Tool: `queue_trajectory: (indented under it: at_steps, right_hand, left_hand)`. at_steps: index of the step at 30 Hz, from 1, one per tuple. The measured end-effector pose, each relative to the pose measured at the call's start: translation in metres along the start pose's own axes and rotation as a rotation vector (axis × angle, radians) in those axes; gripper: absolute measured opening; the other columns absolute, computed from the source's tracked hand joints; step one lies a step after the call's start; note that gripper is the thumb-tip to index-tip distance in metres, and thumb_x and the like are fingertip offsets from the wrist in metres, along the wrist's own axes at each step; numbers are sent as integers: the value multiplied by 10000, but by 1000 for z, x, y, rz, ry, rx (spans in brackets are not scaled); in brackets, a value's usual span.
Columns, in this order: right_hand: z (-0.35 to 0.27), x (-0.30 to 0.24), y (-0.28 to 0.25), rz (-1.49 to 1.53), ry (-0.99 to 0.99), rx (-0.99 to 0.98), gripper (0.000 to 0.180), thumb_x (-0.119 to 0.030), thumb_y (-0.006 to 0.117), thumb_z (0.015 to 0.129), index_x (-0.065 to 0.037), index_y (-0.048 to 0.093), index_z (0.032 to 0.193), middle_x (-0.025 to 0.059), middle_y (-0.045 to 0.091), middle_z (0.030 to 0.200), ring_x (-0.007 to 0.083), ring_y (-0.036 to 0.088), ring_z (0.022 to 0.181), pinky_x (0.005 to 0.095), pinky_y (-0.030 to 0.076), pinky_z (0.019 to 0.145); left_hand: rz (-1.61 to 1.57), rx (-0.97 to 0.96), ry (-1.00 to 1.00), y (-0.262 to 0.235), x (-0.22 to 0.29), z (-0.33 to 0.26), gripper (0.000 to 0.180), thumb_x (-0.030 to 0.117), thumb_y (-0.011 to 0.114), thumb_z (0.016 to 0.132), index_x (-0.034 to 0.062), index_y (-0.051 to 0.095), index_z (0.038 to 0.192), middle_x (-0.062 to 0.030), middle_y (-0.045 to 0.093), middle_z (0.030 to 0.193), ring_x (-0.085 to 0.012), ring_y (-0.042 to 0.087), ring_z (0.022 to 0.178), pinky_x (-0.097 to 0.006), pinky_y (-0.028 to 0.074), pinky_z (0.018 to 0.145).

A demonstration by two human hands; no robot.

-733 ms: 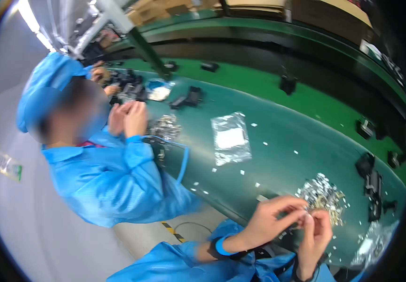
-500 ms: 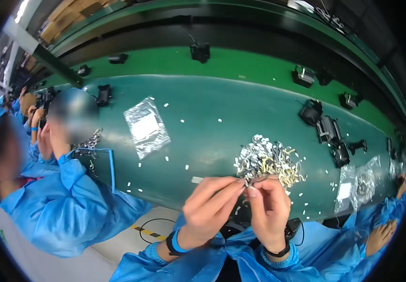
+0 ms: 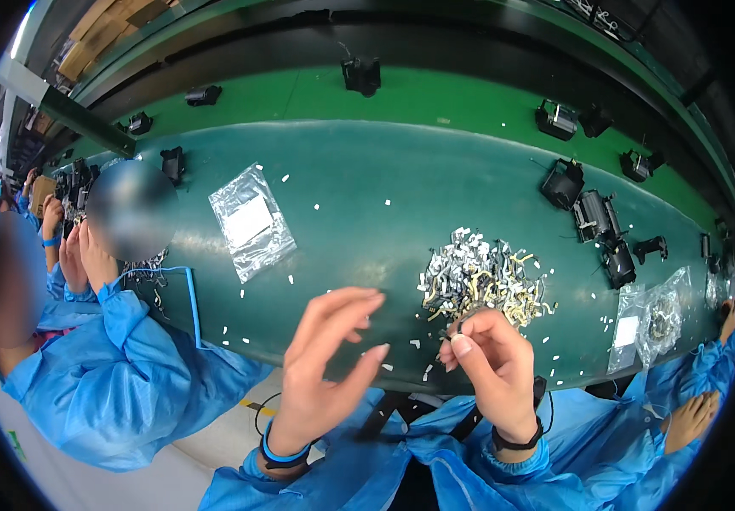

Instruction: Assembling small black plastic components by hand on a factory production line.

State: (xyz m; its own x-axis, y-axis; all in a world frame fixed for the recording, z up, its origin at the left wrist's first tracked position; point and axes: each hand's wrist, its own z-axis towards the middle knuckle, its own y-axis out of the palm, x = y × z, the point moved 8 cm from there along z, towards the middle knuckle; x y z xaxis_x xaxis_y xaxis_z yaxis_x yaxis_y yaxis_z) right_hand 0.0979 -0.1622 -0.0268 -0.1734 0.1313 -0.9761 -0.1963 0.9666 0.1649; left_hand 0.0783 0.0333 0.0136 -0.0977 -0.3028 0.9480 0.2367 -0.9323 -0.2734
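My left hand [image 3: 329, 362] hovers over the table's near edge with its fingers and thumb spread apart. To its right, my right hand [image 3: 499, 366] pinches a small dark cable-like part [image 3: 447, 335] between thumb and forefinger. Its exact kind is too small to make out. Just beyond my right hand lies a loose heap of short, bent cable pieces [image 3: 478, 277] in white, yellow and black. Small white scraps [image 3: 416, 343] are scattered around the heap and between my hands.
A clear plastic bag with a white label [image 3: 252, 223] lies on the green table [image 3: 342, 162]. Black device housings [image 3: 595, 217] stand at the right, near another clear bag [image 3: 663, 317]. A co-worker in blue [image 3: 120, 375] sits at the left; another person's hand [image 3: 692, 422] shows at the right.
My hands have come apart. The left has drawn away leftward and its fingers have spread, while the right keeps the small dark part. The view has shifted slightly.
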Motion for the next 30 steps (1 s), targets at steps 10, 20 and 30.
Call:
queue_trajectory:
  at_steps: [10,20,30]
  right_hand:
    - [-3,-20,10,-299,-238,4,209,46,703,917,30,633,1113,93,663,954,155,660,820,296,545,715]
    - [-19,-51,30,-888,-761,29,216,124,703,744,14,639,918,145,640,881,320,623,780,396,503,700]
    - [-18,-74,32,-850,-734,16,97,27,715,918,1,653,988,123,665,910,248,645,826,326,517,752]
  left_hand:
    - [-258,-210,-85,24,-12,-1,183,-93,785,813,-41,780,989,-150,743,997,-180,695,888,-282,550,771]
    - [-253,-306,-28,32,-3,-2,202,45,771,895,3,749,1092,-72,720,1004,-143,636,815,-276,514,712]
    - [1316,355,247,-176,-72,134,296,29,679,757,45,691,1053,-164,625,1014,-360,599,950,-474,518,816]
